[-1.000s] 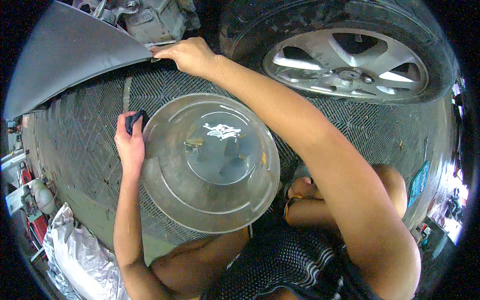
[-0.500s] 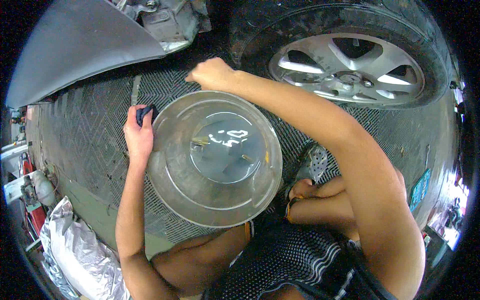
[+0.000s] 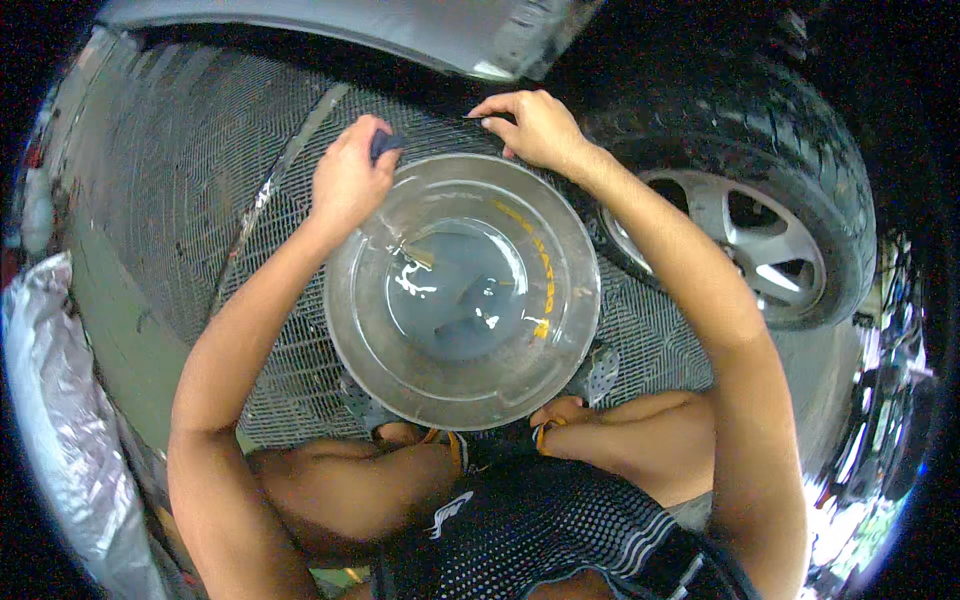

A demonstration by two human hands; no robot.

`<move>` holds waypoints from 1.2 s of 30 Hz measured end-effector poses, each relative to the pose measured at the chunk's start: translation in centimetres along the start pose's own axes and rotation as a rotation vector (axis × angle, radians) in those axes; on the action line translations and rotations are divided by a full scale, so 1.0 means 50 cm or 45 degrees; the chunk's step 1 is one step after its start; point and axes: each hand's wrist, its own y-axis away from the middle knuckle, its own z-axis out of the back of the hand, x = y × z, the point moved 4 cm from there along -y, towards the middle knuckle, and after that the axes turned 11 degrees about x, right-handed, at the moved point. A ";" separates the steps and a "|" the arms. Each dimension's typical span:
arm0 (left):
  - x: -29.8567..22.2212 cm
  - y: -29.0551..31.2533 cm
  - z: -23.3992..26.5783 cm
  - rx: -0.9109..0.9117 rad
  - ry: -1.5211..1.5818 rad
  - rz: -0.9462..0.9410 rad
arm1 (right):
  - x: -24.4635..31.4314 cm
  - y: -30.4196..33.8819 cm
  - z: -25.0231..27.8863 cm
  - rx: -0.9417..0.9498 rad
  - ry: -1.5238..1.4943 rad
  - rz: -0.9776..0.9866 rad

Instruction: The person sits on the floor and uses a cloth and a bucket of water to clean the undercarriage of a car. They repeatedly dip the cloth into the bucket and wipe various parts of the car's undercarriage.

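Observation:
My left hand is closed around a crumpled dark blue cloth, just beyond the upper left rim of a round see-through tub. Past the tub's far rim, my right hand pinches with thumb and index finger; a thin dark sliver seems to stick out at the tips, too small to name. Cloudy grey water fills the bottom of the tub, with dark shapes under the surface and a yellowish piece near its left side. The tub stands on the floor between my feet.
A car tyre with a silver alloy wheel stands at the right, close to my right forearm. A grey car body panel hangs low across the far side. Ridged dark matting covers the floor. Crumpled silver sheeting lies at the left.
My view has shifted. My left hand has moved up and right past the rim with the cloth; my right hand sits further right, its fingers now showing a pinch.

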 end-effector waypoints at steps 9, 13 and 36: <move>0.005 0.008 0.001 0.108 0.017 0.155 | -0.018 -0.133 -0.091 0.008 -1.463 -0.877; -0.012 -0.003 -0.014 0.121 0.053 0.090 | -0.086 -0.208 -0.124 -0.273 -2.027 -0.918; -0.025 0.001 -0.013 0.129 0.154 0.022 | -0.020 -0.210 -0.114 -0.836 -0.826 -0.683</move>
